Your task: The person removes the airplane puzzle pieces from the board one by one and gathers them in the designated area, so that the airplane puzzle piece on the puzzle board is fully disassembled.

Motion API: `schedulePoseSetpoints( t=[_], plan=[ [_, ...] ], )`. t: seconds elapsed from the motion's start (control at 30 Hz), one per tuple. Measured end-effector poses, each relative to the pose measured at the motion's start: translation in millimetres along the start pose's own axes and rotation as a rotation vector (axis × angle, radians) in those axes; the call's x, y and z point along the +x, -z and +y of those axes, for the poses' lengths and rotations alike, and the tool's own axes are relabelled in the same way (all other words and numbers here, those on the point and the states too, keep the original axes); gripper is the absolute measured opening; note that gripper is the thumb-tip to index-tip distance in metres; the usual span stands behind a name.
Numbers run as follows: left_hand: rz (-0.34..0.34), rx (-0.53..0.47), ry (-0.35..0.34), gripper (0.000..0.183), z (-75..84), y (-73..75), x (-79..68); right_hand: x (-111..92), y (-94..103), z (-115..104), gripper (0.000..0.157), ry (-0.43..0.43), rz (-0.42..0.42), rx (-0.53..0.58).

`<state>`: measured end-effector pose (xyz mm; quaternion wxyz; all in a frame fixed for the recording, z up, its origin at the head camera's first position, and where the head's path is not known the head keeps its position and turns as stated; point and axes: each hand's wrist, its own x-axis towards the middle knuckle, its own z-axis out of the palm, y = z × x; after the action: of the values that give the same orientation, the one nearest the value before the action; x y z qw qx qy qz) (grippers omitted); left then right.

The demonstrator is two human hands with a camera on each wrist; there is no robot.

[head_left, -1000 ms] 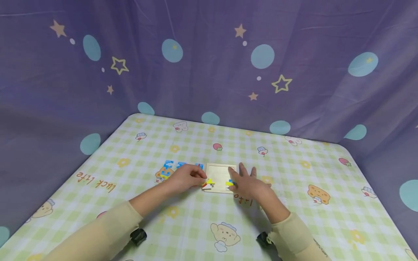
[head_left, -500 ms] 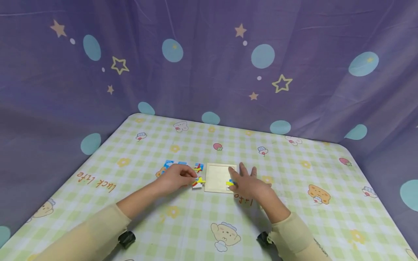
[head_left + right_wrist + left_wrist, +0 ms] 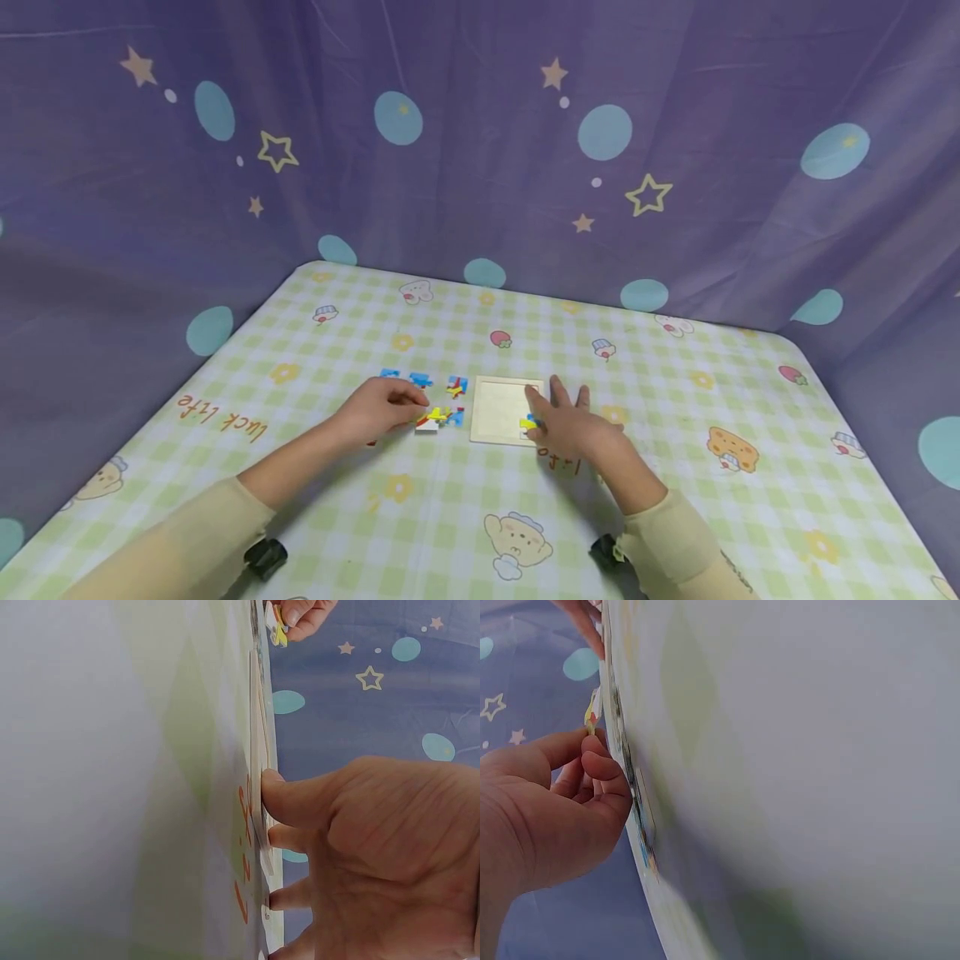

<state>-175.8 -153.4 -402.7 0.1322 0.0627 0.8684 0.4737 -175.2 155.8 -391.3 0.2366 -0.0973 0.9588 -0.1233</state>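
My left hand (image 3: pixel 381 408) pinches a puzzle piece (image 3: pixel 593 712) between thumb and index finger. The piece is white, yellow and red, and is held up off the tabletop, left of the shallow wooden puzzle tray (image 3: pixel 497 404). My right hand (image 3: pixel 576 427) rests on the tray's right side, fingers spread and mostly straight. Its thumb (image 3: pixel 289 799) presses at the tray's near edge. A yellow, blue and white piece (image 3: pixel 528 425) lies in the tray's near right corner, partly hidden by that hand.
Several loose pieces lie left of the tray, among them a blue one (image 3: pixel 421 380), a blue and red one (image 3: pixel 457 387) and another (image 3: pixel 455 417) beside the held piece. My left hand covers part of this group. A checked cloth (image 3: pixel 420 525) covers the table; a purple curtain (image 3: pixel 480 183) hangs behind.
My left hand has carried the pinched piece leftward, from over the tray's near left corner to over the loose pieces. The right hand and the tray have stayed in place.
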Motion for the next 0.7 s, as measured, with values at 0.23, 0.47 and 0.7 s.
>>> schedulePoseSetpoints(
  t=[0.23, 0.47, 0.7],
  plan=[
    [-0.005, -0.037, 0.024, 0.013, -5.3, 9.4, -7.9, -0.2, 0.2, -0.5, 0.071, 0.0, -0.003, 0.007],
    [0.003, -0.019, 0.012, 0.012, -8.7, 14.4, -14.1, -1.3, 1.1, -0.3, 0.071, 0.005, -0.004, 0.005],
    [-0.017, 0.041, -0.047, 0.008, -12.4, 18.8, -18.5, -3.1, 1.5, -0.6, 0.07, 0.019, -0.002, 0.01]
  ],
)
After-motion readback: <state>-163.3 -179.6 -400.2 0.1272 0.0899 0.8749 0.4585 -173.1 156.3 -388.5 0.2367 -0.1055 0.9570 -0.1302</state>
